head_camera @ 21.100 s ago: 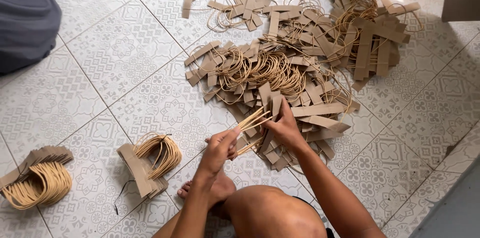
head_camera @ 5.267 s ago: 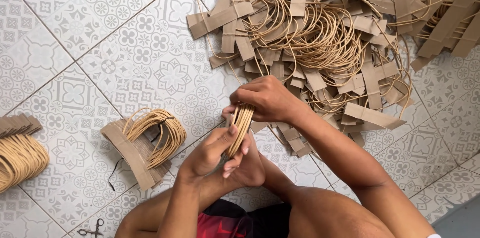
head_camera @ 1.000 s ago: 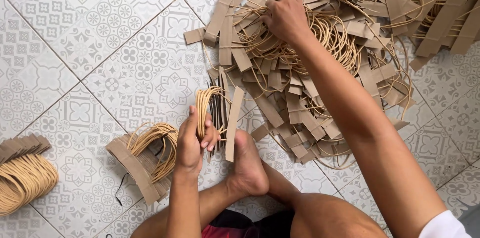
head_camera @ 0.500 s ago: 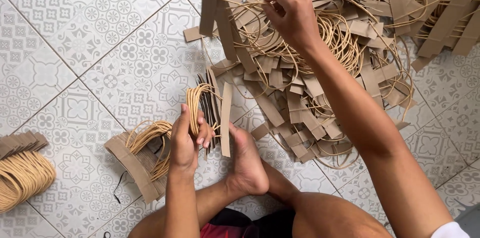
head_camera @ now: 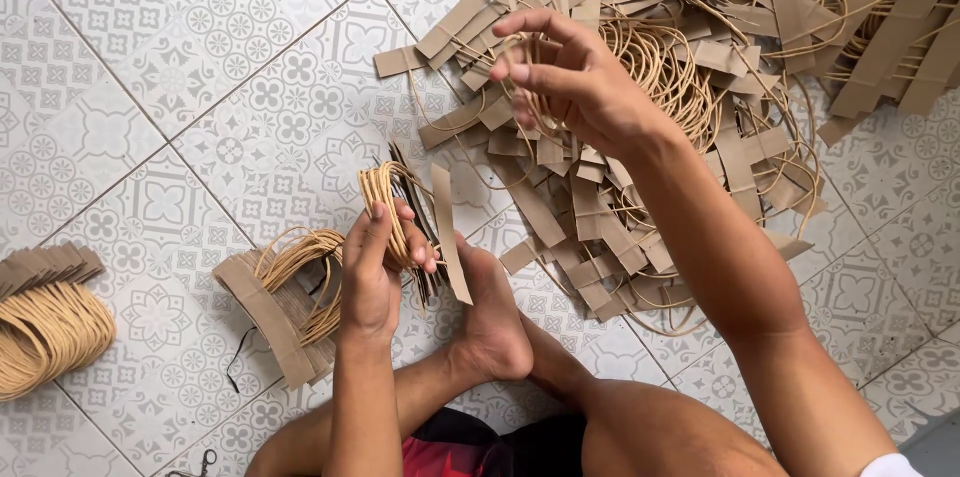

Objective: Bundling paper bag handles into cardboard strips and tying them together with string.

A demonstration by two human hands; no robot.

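Observation:
My left hand (head_camera: 375, 272) grips a small stack of brown paper strips with tan cord loops (head_camera: 412, 214), held upright just above my foot (head_camera: 490, 322). My right hand (head_camera: 570, 77) reaches over the big loose pile of paper-strip handles (head_camera: 680, 107), its fingers pinching a thin tan cord loop there. A bundled stack of sorted handles (head_camera: 280, 302) lies on the tiled floor just left of my left hand.
Another bundle of handles with cord loops (head_camera: 45, 322) lies at the far left edge. The floor is patterned grey and white tile (head_camera: 150, 67). A pair of small scissors (head_camera: 200, 462) shows at the bottom edge. My bent leg fills the lower middle.
My right hand has dropped from lifting a long strip high and now pinches a cord loop at the pile. My left hand keeps its stack, nearly still.

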